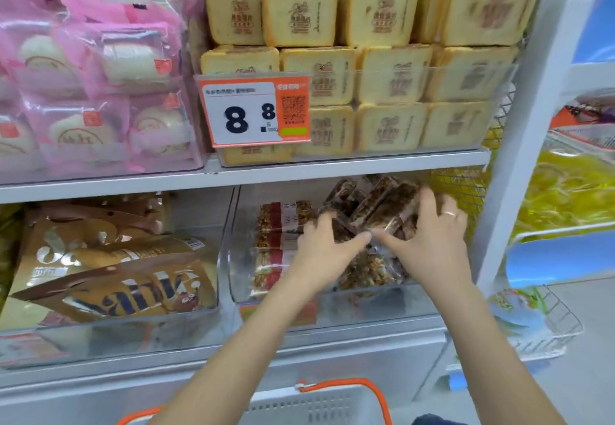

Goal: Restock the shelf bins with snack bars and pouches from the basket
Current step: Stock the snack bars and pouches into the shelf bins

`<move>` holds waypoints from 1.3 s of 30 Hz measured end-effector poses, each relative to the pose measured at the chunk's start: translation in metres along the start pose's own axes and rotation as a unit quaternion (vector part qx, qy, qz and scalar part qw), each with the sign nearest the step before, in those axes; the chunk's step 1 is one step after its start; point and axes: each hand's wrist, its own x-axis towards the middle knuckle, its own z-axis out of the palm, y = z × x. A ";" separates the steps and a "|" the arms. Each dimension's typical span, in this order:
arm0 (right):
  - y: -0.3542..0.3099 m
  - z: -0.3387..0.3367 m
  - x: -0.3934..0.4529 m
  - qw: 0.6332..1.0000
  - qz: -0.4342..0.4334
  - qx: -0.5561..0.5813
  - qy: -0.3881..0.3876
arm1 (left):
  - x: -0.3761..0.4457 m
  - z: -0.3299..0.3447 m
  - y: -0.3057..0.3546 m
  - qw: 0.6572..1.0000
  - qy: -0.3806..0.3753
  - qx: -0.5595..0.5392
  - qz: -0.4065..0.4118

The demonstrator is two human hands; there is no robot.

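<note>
Both my hands reach into a clear plastic shelf bin (366,305) on the lower shelf. My left hand (324,245) and my right hand (429,231) together hold a bundle of dark snack bars (376,205) in clear wrappers, fingers curled round its two sides, thumbs nearly meeting in front. More nut bars (283,225) with red labels lie stacked at the bin's left, and lighter nut bars (369,268) lie under my hands. The white basket (309,404) with orange handles sits at the bottom edge.
Brown pouches (109,278) fill the bin to the left. The shelf above holds bread-shaped packs (382,78) behind an orange price tag (254,111), and pink bagged buns (86,91). A white upright post (519,125) and a wire rack (545,321) stand to the right.
</note>
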 end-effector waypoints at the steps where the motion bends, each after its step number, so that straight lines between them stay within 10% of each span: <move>1: 0.001 0.000 0.000 1.000 0.009 -0.006 -0.013 | 0.015 0.008 0.003 0.999 -0.005 -0.022 -0.028; 6: 0.007 0.010 0.006 0.991 0.033 0.026 -0.128 | 0.048 0.035 0.011 0.994 -0.034 -0.080 -0.069; 17: 0.004 0.018 0.014 0.990 0.078 0.027 -0.115 | 0.060 0.036 -0.001 0.983 0.016 -0.182 -0.024; 23: 0.011 0.023 0.011 0.949 0.105 0.120 -0.273 | 0.066 0.040 -0.006 0.985 -0.005 -0.173 -0.022; 35: 0.005 0.012 0.017 0.953 0.137 0.188 -0.196 | 0.055 0.031 0.003 0.957 0.058 -0.278 -0.065; 39: 0.011 0.004 0.020 0.941 0.154 0.229 -0.198 | 0.029 -0.009 0.011 0.980 0.155 -0.122 -0.040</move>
